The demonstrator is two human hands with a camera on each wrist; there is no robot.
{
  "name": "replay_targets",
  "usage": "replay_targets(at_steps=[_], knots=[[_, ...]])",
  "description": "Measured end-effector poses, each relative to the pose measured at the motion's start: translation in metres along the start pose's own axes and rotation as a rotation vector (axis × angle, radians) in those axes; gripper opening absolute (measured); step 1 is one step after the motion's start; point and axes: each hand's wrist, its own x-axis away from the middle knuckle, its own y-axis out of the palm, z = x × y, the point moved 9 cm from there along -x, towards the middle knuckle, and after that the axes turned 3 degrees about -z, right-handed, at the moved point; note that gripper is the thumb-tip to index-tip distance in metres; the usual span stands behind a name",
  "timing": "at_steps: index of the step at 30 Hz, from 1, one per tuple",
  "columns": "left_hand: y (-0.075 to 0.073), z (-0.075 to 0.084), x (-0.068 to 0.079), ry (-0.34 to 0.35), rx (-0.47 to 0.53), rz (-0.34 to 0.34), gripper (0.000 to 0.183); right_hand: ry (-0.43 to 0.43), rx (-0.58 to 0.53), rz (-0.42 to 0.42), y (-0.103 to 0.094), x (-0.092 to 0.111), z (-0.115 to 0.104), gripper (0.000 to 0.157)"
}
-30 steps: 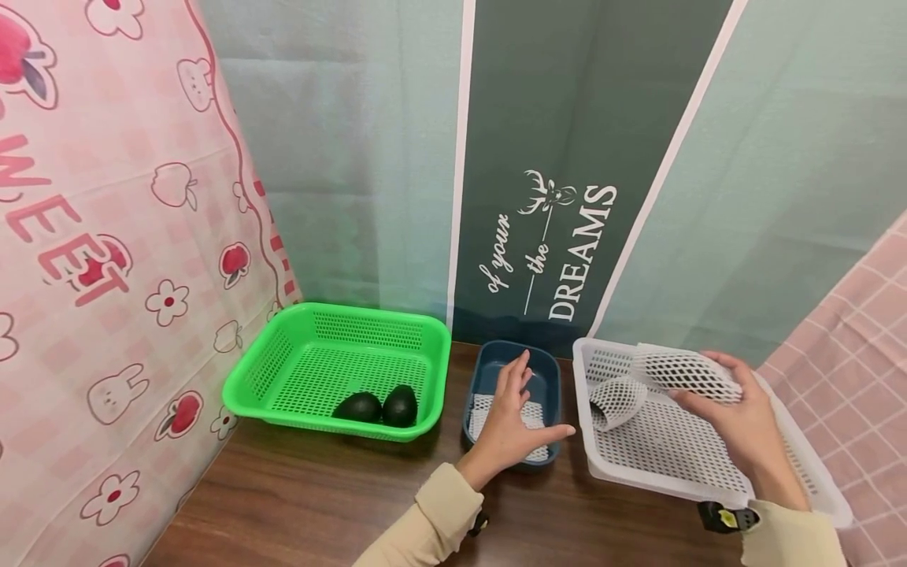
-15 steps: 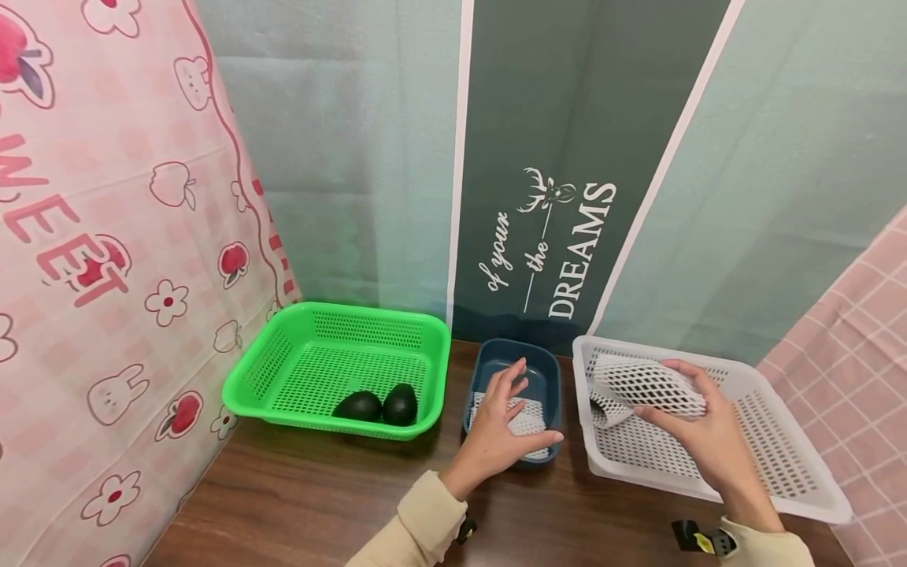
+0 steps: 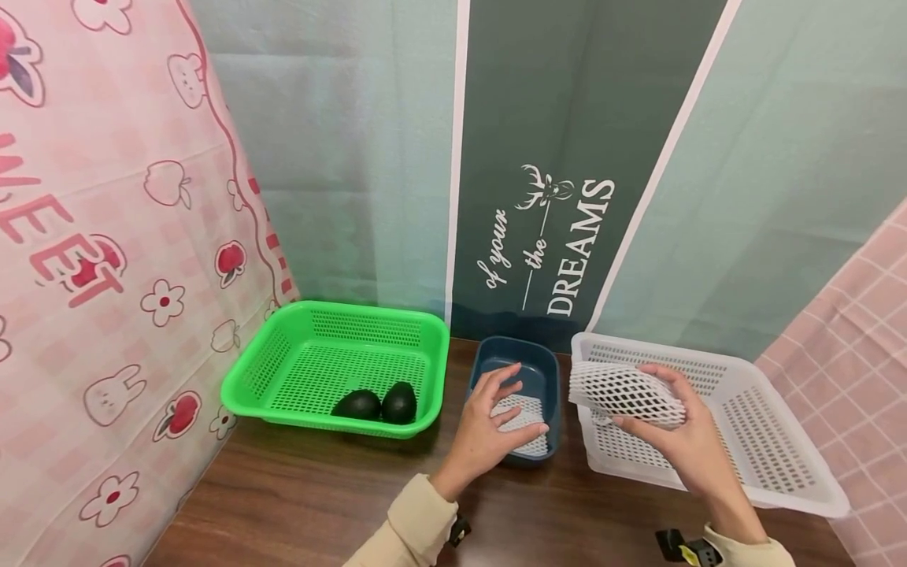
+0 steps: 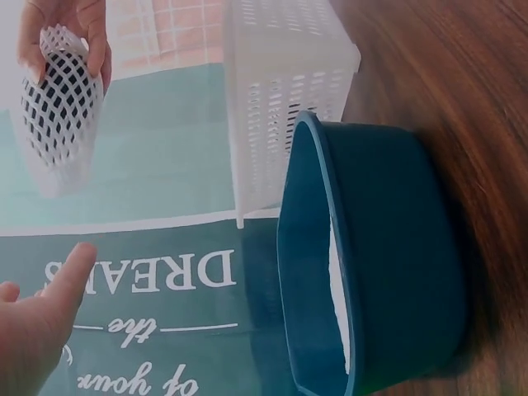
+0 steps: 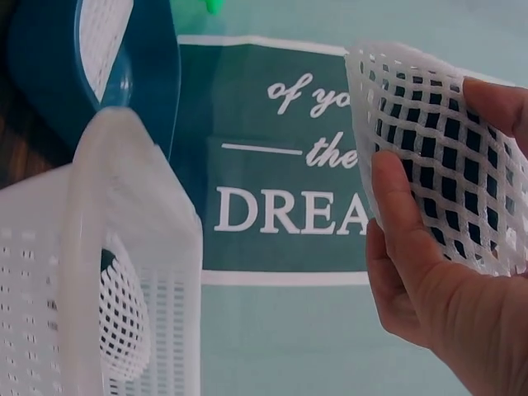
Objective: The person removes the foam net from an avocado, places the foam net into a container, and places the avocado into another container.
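My right hand (image 3: 690, 429) grips a dark avocado in a white foam net (image 3: 627, 391), lifted over the left side of the white basket (image 3: 768, 421). Dark skin shows through the mesh in the right wrist view, and the net's loose end points left. My left hand (image 3: 478, 433) hovers with spread, slightly bent fingers over the blue bin (image 3: 523, 370), holding nothing. Flat white foam nets (image 3: 527, 429) lie inside that bin. Another netted avocado (image 5: 124, 322) sits in the white basket, mostly hidden in the head view behind the held one.
At the left, a green basket (image 3: 354, 366) contains two bare dark avocados, one lying (image 3: 357, 405) beside the other (image 3: 399, 403). All the containers stand on a brown wooden table (image 3: 283, 504). Patterned curtains rise behind and at both sides.
My right hand has carried the netted avocado leftward from over the white basket's middle to its left rim. My left hand has shifted slightly left and stays spread over the bin.
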Motion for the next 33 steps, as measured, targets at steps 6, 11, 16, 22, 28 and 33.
replay_targets(at_steps=[6, 11, 16, 22, 28, 33], knots=[[-0.002, 0.001, 0.004, 0.002, 0.037, -0.01, 0.066, -0.036, -0.023, -0.019, 0.013, 0.009, -0.009, 0.074], [-0.001, 0.003, 0.007, 0.009, 0.093, 0.003, 0.061, -0.055, -0.036, -0.032, 0.023, 0.016, -0.011, 0.074], [-0.003, 0.002, 0.01, 0.008, 0.119, 0.024, 0.059, -0.069, -0.037, -0.052, 0.032, 0.023, -0.011, 0.074], [-0.002, -0.001, 0.013, -0.048, 0.184, -0.015, 0.051, -0.089, -0.076, -0.058, 0.041, 0.032, -0.012, 0.075], [0.0, -0.009, 0.021, -0.168, 0.377, -0.048, 0.046, -0.111, -0.16, -0.111, 0.056, 0.039, -0.012, 0.075], [0.001, -0.015, 0.031, -0.21, 0.4, -0.055, 0.046, -0.126, -0.239, -0.154, 0.069, 0.045, -0.011, 0.075]])
